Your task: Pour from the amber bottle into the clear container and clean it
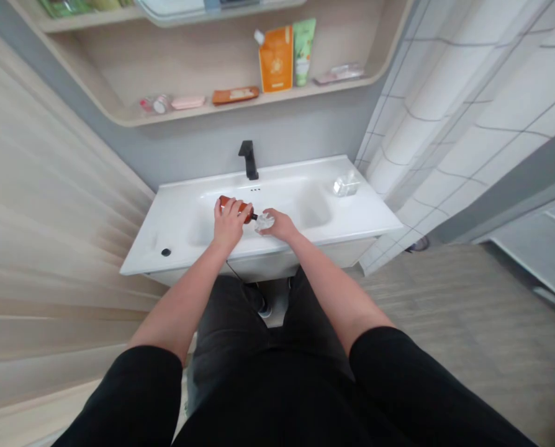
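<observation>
Above the front of the sink basin, my left hand [230,225] is wrapped round a reddish-brown bottle [245,212]. The bottle lies tipped nearly level, its black neck pointing right. That neck reaches the mouth of a small clear container [264,221], which my right hand [280,225] grips from the right side. Whether liquid flows between them is too small to tell. A small round black piece [166,252], perhaps a cap, lies on the left of the white washbasin top [142,245].
Behind the basin stands a black faucet [248,160]. A clear box-like container [346,184] sits on the right ledge. Overhead, a shelf [194,110] holds an orange pouch [276,59], a green tube [302,51] and small items. A pale curtain [40,205] hangs left.
</observation>
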Demonstrator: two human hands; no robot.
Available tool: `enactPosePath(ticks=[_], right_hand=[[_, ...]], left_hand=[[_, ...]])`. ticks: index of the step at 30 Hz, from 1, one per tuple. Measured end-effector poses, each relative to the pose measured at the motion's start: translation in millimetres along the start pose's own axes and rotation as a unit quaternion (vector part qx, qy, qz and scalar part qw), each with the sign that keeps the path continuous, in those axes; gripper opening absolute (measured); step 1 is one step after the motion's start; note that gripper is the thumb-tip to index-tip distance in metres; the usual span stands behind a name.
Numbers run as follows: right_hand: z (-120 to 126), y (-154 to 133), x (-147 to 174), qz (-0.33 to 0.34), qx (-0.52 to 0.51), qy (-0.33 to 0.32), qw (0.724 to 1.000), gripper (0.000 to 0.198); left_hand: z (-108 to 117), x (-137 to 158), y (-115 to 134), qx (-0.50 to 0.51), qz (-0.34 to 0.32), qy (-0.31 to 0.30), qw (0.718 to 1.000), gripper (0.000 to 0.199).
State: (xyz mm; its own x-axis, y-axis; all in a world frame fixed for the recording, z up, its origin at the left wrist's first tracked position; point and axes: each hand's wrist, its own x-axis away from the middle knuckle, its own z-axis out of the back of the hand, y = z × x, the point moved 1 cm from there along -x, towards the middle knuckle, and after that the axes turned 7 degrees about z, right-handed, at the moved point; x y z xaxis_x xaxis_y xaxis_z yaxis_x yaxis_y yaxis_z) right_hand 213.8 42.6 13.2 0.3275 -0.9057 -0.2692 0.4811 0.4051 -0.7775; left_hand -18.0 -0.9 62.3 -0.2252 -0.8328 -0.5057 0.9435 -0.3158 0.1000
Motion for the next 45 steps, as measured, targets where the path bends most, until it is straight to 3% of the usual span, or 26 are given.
enactPosePath(ticks=[23, 34, 45], right_hand=[[-0.1, -0.1, 1.8, -0.004, -0.019, 0.028, 0.999, 0.074], [2.6, -3.0, 2.9, -0.021, -0.056, 0.051, 0.997, 0.075], [2.8, 1.4, 1.6, -0.025, -0.085, 0.069, 0.994, 0.079]], left_hand=[[7.7, -13.7, -0.8, -0.024, -0.050, -0.002, 0.998, 0.053], [27.6, -32.4, 11.7, -0.013, -0.068, -0.019, 0.997, 0.061], [38.1, -53.5, 15.7, -0.009, -0.115, -0.037, 0.993, 0.049]])
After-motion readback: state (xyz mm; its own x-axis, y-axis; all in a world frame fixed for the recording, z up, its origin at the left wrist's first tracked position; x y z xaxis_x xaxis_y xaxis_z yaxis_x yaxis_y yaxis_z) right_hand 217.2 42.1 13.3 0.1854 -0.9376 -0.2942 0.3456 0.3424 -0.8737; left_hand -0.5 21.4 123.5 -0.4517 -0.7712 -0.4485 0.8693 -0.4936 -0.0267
